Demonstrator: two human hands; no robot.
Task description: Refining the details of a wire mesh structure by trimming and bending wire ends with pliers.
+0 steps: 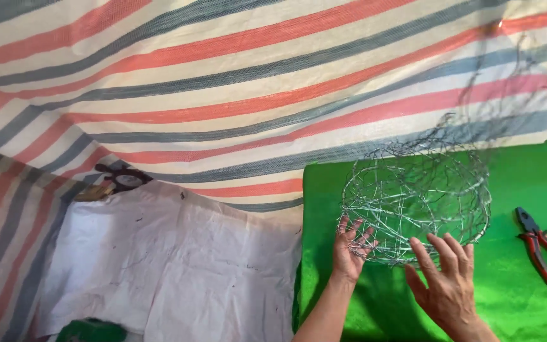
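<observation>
A round basket-like form of tangled silver wire (pixel 416 196) rests on a bright green cloth (pixel 527 304). My left hand (pixel 351 248) presses its fingers against the near left rim of the wire form. My right hand (pixel 446 278) lies at the near right rim, fingers spread and touching the wire. Loose wire ends stick up from the top of the form toward the striped sheet behind it.
Red-handled pliers (pixel 542 248) lie on the green cloth at the right. A white sheet (pixel 178 266) covers the ground to the left. A striped red, grey and cream tarp (pixel 235 82) hangs behind. Small dark tools (pixel 118 180) sit at the white sheet's far edge.
</observation>
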